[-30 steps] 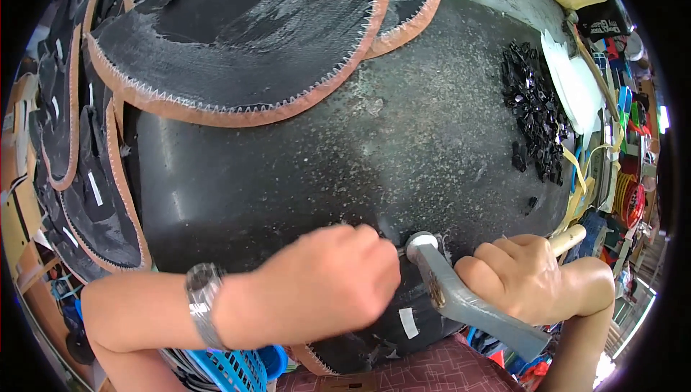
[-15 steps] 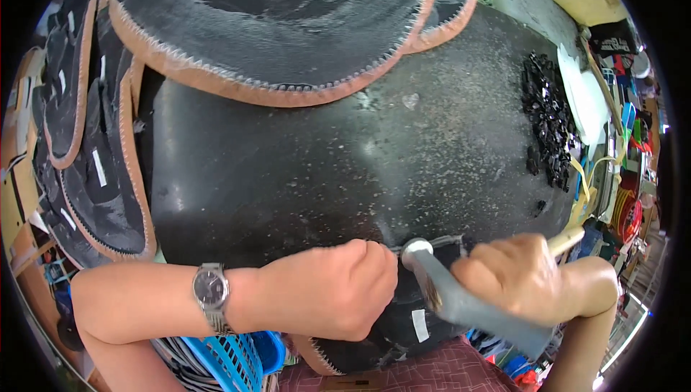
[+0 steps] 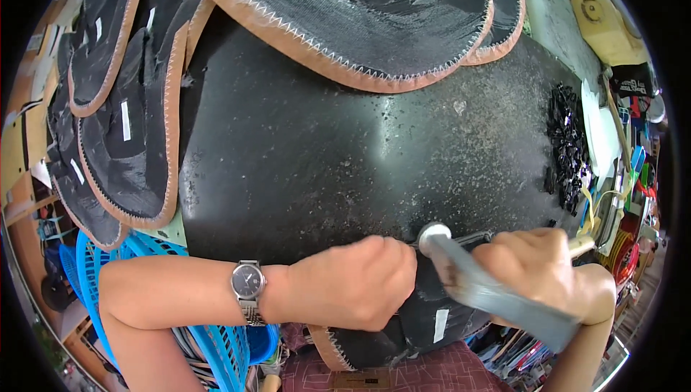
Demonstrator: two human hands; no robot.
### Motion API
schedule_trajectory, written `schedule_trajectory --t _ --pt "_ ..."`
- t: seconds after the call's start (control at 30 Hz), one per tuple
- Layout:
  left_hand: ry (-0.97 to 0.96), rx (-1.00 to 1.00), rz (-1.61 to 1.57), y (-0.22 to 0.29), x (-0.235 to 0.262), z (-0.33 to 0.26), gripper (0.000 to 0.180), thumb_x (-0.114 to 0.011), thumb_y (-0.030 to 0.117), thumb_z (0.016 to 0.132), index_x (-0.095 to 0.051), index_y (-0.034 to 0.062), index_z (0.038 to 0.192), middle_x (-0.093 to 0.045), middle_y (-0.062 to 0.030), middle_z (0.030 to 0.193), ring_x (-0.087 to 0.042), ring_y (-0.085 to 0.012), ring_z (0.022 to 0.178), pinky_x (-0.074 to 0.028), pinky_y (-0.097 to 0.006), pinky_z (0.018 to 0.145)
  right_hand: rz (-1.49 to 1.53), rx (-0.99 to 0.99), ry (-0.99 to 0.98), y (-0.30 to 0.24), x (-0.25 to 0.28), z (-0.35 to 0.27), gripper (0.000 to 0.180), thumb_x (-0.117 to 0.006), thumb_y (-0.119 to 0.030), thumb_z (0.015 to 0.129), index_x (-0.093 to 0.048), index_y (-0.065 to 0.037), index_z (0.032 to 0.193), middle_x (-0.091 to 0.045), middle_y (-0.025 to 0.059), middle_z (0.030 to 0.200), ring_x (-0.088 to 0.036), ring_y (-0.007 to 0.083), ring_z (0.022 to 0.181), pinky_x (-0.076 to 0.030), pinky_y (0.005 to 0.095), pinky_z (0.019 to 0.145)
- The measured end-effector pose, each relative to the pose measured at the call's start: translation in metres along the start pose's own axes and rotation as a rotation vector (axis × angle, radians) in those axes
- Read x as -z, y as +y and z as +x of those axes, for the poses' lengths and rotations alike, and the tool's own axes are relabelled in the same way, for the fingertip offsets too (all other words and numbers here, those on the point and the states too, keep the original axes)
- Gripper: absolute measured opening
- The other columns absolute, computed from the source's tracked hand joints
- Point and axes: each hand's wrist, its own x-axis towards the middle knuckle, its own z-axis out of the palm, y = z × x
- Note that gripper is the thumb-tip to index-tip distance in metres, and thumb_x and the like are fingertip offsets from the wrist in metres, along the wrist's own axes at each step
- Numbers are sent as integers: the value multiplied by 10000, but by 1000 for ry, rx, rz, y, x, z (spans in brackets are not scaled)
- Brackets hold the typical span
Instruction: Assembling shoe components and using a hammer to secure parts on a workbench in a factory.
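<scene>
My right hand point(image 3: 536, 269) is closed round the pale handle of a hammer point(image 3: 497, 298). The hammer's round face points toward my left hand point(image 3: 356, 284), which is a closed fist at the near edge of a black work surface point(image 3: 302, 169). What the left fingers pinch, if anything, is hidden behind the knuckles. Under and beside both hands lies a black shoe upper point(image 3: 417, 327) with a tan, zigzag-stitched border and a small white label. Its near part reaches over my lap. The hammer looks slightly blurred.
More black stitched uppers with tan borders point(image 3: 403, 81) lie at the far side and are stacked at the left point(image 3: 137, 169). A heap of small shiny black pieces point(image 3: 567, 147) sits at the right edge. Blue plastic baskets point(image 3: 223, 352) stand low at the left, and a yellow container point(image 3: 608, 28) is far right.
The whole view has shifted, so the uppers and the surface sit farther right in it. Both hands keep nearly the same pose, the hammer's face still close to the left fist.
</scene>
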Motion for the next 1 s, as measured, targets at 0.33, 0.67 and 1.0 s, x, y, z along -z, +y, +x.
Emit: schedule_trajectory --t 0.33,0.67,1.0 --pt "24 117 5 -33 -13 62 110 -595 160 665 -520 90 706 -448 -28 713 -515 -190 651 -451 -307 544 -56 -262 36 7 -3 -35 389 -676 -113 639 -575 -21 1004 -543 85 696 -599 284 548 -478 370 491" --pt "21 419 -267 -33 -20 58 173 -717 114 695 -628 59 832 -592 -35 799 -585 -193 664 -469 -302 546 -52 -335 123 17 -8 -39 289 -693 -184 654 -549 -70 878 -517 60 636 -587 244 500 -481 356 446" --pt "112 242 -200 -24 -23 46 238 -654 112 676 -673 40 902 -615 -57 862 -560 -155 642 -441 -268 532 37 -378 51 22 -1 -40 351 -693 -82 619 -534 -44 930 -508 71 674 -570 245 514 -438 345 440"
